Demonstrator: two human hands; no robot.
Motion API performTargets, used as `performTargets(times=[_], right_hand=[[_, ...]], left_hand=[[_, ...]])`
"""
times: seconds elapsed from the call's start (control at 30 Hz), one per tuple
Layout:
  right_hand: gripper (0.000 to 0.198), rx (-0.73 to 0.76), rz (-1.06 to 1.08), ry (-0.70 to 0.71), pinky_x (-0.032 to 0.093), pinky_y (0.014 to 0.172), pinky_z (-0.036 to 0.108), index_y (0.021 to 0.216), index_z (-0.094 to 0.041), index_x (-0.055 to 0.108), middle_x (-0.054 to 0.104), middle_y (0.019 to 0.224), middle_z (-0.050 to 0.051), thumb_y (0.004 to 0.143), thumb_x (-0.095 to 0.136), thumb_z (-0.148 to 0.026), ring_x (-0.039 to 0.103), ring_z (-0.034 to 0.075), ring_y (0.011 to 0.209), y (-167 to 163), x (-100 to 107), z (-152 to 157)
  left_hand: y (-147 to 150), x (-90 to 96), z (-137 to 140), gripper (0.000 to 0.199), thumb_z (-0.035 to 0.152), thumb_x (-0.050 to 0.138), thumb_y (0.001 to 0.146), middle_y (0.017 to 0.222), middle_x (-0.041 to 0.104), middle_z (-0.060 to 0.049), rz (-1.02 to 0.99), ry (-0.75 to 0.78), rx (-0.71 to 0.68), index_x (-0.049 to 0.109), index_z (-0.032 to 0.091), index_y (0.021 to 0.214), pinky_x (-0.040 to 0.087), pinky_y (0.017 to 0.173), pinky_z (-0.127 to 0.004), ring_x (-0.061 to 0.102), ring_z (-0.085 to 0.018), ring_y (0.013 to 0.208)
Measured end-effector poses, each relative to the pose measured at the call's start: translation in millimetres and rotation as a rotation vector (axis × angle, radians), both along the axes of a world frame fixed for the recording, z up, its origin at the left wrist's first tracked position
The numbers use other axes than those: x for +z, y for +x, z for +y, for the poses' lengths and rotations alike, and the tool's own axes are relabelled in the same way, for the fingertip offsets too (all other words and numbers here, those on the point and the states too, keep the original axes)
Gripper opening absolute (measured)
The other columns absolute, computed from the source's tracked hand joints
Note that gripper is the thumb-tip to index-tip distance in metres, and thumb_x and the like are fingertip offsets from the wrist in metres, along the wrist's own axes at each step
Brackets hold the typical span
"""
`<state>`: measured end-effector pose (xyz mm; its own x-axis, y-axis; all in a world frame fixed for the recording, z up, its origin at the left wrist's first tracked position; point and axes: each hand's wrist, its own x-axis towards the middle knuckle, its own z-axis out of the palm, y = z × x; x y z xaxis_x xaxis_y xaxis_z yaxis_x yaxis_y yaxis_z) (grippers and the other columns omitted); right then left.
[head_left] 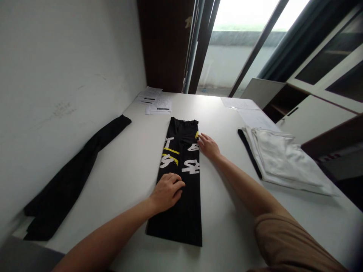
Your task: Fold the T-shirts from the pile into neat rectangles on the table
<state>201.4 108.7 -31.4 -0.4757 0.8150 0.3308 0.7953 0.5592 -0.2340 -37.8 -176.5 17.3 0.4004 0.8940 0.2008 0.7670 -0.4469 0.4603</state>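
A pair of black trousers (181, 211) lies flat in a long strip on the white table, its waistband at the far end. White lettering and yellow marks cover its upper half. My left hand (167, 192) rests on the cloth just below the lettering, fingers loosely bent and lying on the fabric. Farther up, my right hand (208, 145) touches the right edge of the trousers beside a yellow patch. Its fingers are stretched out, and the fingertips lie against the cloth.
Another black garment (76, 173) lies along the left wall. Folded white clothes (283, 158) with a black piece beneath are on the table's (224, 226) right side. Paper sheets (159, 104) lie at the far left, more papers (244, 107) at the far right. White cabinets (320, 113) stand beyond.
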Motion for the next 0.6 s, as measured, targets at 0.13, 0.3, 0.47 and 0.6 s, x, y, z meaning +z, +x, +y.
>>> performTargets(times=[0.13, 0.3, 0.47, 0.6], right_hand=[[0.048, 0.100, 0.005, 0.035, 0.042, 0.114, 0.046, 0.148, -0.023, 0.052, 0.050, 0.153, 0.010, 0.105, 0.039, -0.039, 0.047, 0.028, 0.140, 10, 8, -61], [0.044, 0.197, 0.038, 0.022, 0.046, 0.111, 0.045, 0.143, -0.025, 0.057, 0.058, 0.145, 0.009, 0.102, 0.045, -0.033, 0.053, 0.027, 0.134, 31, 15, -126], [0.044, 0.299, 0.075, 0.011, 0.045, 0.112, 0.048, 0.138, -0.026, 0.061, 0.062, 0.139, 0.010, 0.095, 0.051, -0.025, 0.055, 0.027, 0.131, 48, 21, -192], [0.053, 0.453, 0.071, -0.033, 0.044, 0.113, 0.050, 0.142, -0.025, 0.057, 0.055, 0.148, 0.012, 0.089, 0.058, -0.025, 0.050, 0.029, 0.136, 52, 31, -254]], left_hand=[[-6, -9.7, 2, 0.050, 0.033, 0.058, 0.096, 0.158, 0.042, -0.011, 0.114, 0.029, 0.074, 0.051, 0.022, 0.145, 0.025, 0.122, -0.051, 0.034, -0.030, 0.148], [3, -10.1, -7, 0.060, 0.041, 0.048, 0.102, 0.167, 0.028, -0.009, 0.257, -0.018, -0.097, 0.035, 0.021, 0.158, 0.015, 0.126, -0.053, 0.020, -0.027, 0.156], [3, -9.5, -11, 0.058, 0.042, 0.049, 0.102, 0.165, 0.033, -0.008, 0.222, 0.000, -0.148, 0.039, 0.020, 0.156, 0.019, 0.126, -0.049, 0.026, -0.024, 0.154], [-13, -19.9, 1, 0.053, 0.037, 0.050, 0.101, 0.162, 0.040, -0.008, 0.114, 0.072, -0.033, 0.049, 0.019, 0.150, 0.023, 0.126, -0.043, 0.031, -0.024, 0.152]])
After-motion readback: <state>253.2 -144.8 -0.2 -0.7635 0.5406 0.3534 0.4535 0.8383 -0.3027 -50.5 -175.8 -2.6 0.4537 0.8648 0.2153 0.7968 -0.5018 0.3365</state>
